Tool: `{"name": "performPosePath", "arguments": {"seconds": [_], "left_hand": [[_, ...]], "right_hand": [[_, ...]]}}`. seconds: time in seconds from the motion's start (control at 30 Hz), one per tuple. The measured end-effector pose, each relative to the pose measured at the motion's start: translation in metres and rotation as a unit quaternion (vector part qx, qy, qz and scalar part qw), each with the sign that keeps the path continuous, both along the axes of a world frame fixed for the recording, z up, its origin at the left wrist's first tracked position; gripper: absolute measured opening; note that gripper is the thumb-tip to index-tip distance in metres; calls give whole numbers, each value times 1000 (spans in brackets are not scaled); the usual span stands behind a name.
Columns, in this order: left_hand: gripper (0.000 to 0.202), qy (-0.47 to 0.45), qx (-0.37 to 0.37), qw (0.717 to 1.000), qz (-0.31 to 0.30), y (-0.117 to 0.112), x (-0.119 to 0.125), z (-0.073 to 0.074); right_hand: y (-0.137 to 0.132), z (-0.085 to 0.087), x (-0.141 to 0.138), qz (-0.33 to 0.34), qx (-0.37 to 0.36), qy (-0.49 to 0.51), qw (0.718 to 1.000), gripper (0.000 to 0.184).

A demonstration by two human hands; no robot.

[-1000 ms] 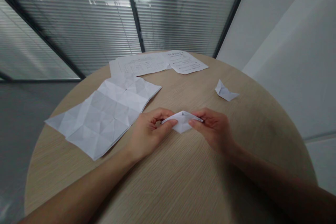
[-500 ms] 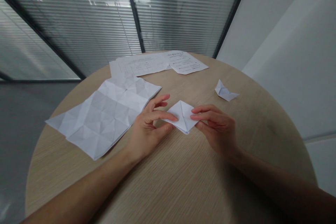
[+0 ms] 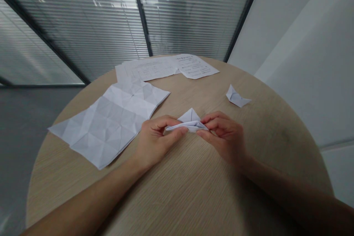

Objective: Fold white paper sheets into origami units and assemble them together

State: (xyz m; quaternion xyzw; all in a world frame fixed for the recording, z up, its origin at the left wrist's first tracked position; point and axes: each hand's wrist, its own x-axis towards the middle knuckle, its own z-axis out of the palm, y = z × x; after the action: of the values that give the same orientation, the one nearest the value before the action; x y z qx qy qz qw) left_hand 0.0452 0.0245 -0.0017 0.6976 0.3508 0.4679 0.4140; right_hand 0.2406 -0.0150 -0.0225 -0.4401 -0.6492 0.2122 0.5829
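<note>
Folded paper above round table, glass partition

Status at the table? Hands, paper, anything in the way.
Left hand and right hand pinching folded white paper from either side. Creased paper sheet just beside left hand. Small folded paper piece farther off to the right.

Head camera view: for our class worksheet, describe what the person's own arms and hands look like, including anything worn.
The left hand and right hand are bare: no gloves, rings or watch show. The left forearm and right forearm are bare too, with no sleeves, cables or markings in view.
</note>
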Motion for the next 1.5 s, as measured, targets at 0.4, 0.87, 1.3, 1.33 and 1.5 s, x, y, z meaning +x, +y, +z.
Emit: {"name": "performPosePath", "arguments": {"seconds": [0.4,0.87,1.3,1.33,1.5], "left_hand": [[25,49,-1,997,-66,-4,0,-1],[16,57,-106,988,-99,-5,5,1],[32,-50,-161,984,-56,-3,9,-1],[28,-37,-155,986,-56,-3,9,-1],[23,29,-115,992,-45,-6,8,-1]], "right_hand": [[0,-1,-5,42,-125,78,988,15],[-2,1,-6,56,-185,53,980,15],[1,-1,-12,158,-265,203,929,39],[1,-2,-12,154,-264,200,931,40],[1,-2,-11,151,-254,190,936,34]]}}
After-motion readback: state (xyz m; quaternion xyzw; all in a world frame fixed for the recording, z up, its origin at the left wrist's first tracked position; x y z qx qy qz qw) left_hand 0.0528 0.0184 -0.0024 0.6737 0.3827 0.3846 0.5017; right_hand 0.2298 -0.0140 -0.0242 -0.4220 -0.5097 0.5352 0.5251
